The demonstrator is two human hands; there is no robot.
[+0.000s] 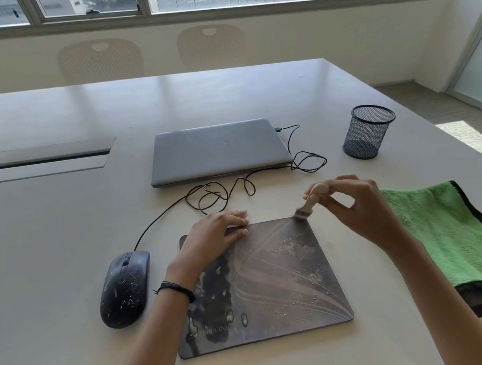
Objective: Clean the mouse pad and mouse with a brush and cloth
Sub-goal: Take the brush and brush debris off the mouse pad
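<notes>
A dark mouse pad [281, 287] lies on the table in front of me, speckled with pale crumbs and smears. My left hand [214, 236] presses flat on its far left corner, fingers straight. My right hand [356, 207] pinches the wooden handle of a small brush [306, 207], whose bristles touch the pad's far edge. A black wired mouse [125, 288], also flecked with dirt, sits left of the pad. A green cloth [452, 234] with a black border lies to the right of the pad.
A closed grey laptop [217, 151] sits beyond the pad, with the mouse cable [220, 194] coiled in front of it. A black mesh pen cup [368, 132] stands at the far right. The table edge [457, 135] runs diagonally on the right. Chairs line the far side.
</notes>
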